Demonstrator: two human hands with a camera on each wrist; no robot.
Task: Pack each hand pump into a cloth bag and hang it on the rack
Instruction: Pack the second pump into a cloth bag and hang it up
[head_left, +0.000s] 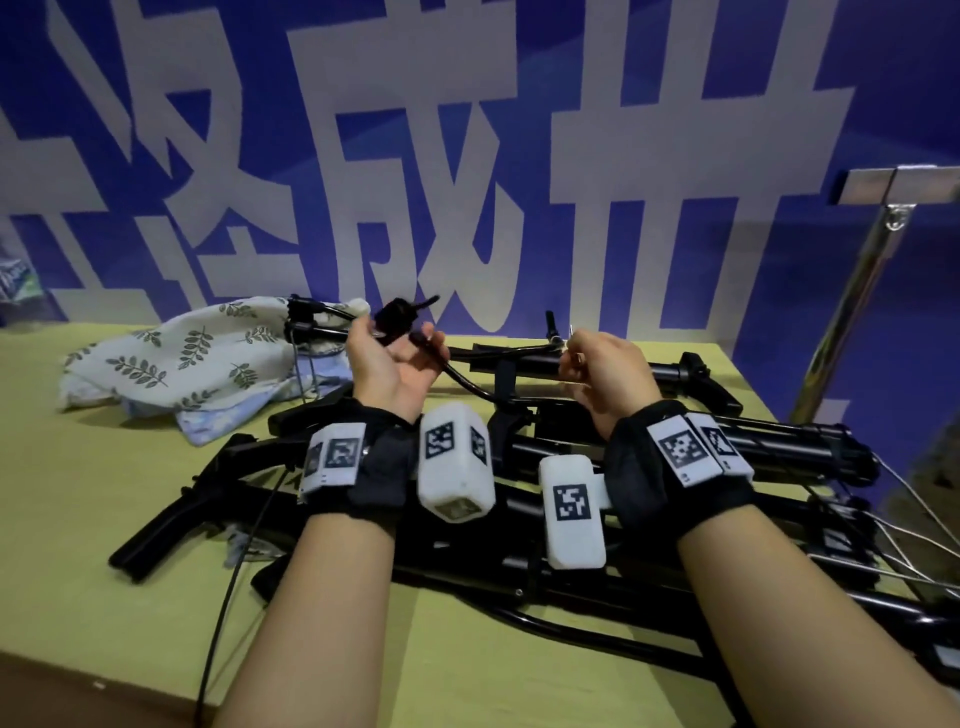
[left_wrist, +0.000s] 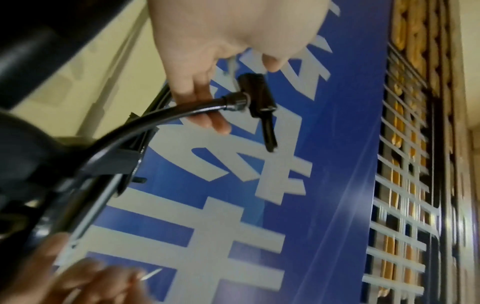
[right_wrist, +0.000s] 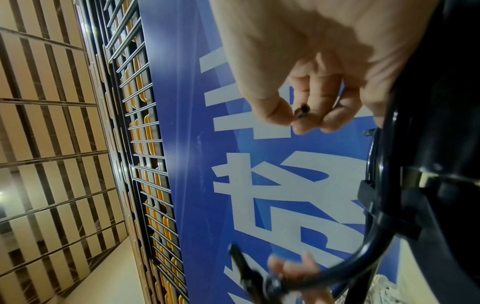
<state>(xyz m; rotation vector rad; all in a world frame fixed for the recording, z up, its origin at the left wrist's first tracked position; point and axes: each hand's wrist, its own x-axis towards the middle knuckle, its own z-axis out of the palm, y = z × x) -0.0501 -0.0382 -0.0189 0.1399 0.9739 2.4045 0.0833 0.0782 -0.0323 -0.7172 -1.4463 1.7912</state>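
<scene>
Both hands were up over the pump pile: your left hand (head_left: 390, 364) gripped a hose (left_wrist: 145, 121) near its nozzle, your right hand (head_left: 602, 371) pinched a small metal pin (right_wrist: 301, 109), prob. readying pump for cloth bags (head_left: 176, 358), far left.

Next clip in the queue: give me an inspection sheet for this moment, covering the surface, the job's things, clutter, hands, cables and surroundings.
Surface: yellow-green table, mostly covered on its right side.
Job's things: black hand pumps piled across the table; leaf-print cloth bag crumpled at the far left, a blue-patterned cloth under it; metal rack at the far right.
Clutter: nothing seen.
Hands: left hand holds a pump hose near its black nozzle; right hand pinches a small dark piece, what it is cannot be told.
Cables: thin black cord over the near table edge; light wires at the right.
Surroundings: blue banner with large pale characters behind the table.
</scene>
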